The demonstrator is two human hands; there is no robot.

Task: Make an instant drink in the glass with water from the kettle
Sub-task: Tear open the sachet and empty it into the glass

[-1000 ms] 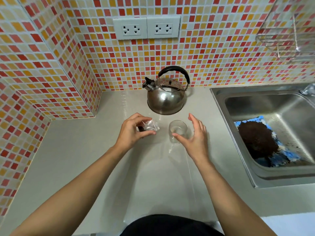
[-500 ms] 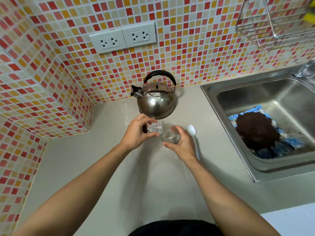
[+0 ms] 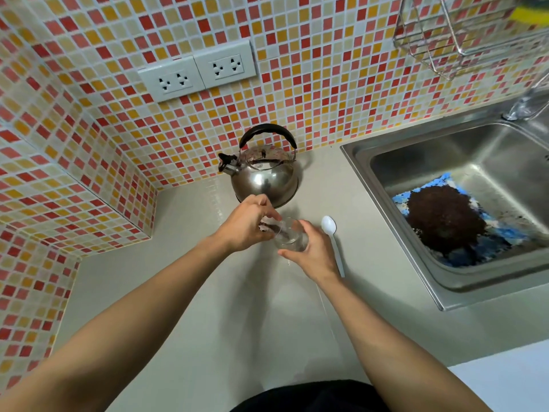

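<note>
A clear glass (image 3: 290, 237) stands on the beige counter (image 3: 237, 307), gripped from the right by my right hand (image 3: 312, 254). My left hand (image 3: 246, 224) pinches a small clear packet (image 3: 271, 226) with dark powder and tips it over the glass's rim. Just behind both hands stands a steel kettle (image 3: 264, 173) with a black handle, spout pointing left. A white plastic spoon (image 3: 332, 239) lies on the counter right of the glass, bowl away from me.
A steel sink (image 3: 463, 209) at the right holds a blue cloth with a dark brown scourer (image 3: 442, 218). Tiled walls close the back and left; two sockets (image 3: 197, 69) sit above the kettle. A wire rack (image 3: 463, 34) hangs top right.
My right hand closed around the glass. My left hand carried the packet rightward until it tilts over the glass. The view shifted, bringing the spoon into sight.
</note>
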